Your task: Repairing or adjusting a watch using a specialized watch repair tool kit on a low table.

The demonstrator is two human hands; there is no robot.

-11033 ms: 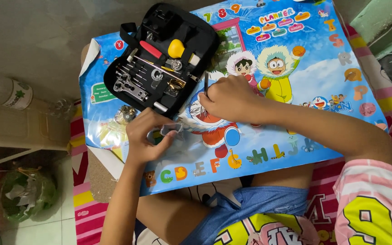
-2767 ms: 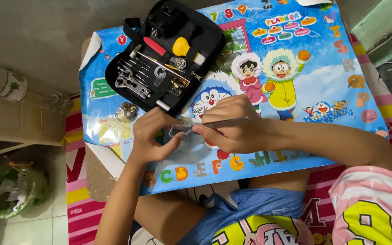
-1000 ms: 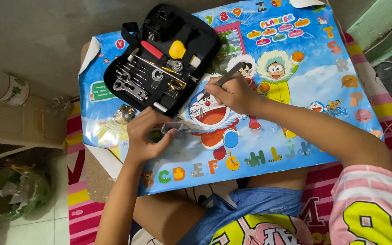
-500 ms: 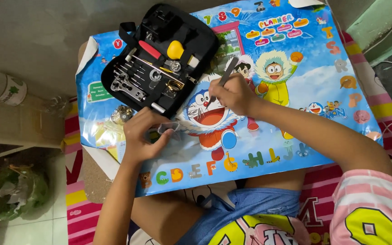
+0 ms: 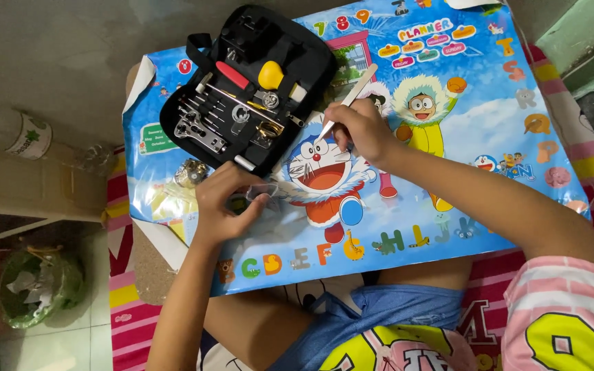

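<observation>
The left hand (image 5: 225, 199) curls its grip around a small clear piece (image 5: 261, 189), possibly a watch part or a little plastic bag, pressing it down against the cartoon poster (image 5: 448, 172) so it stays put on the flat surface. What exactly it is stays too small to tell. The right hand (image 5: 360, 130) is closed in a pen-style grip on a thin light-coloured stick tool (image 5: 349, 100), its tip pointing down toward the poster near the tool case, a hold that suits fine, careful work. The open black tool case (image 5: 249, 89) lies just beyond both hands, tilted, its screwdrivers, small metal tools and yellow-headed tool laid out within easy reach. A small metallic watch (image 5: 190, 172) rests on the poster beside the case, just by the left hand.
</observation>
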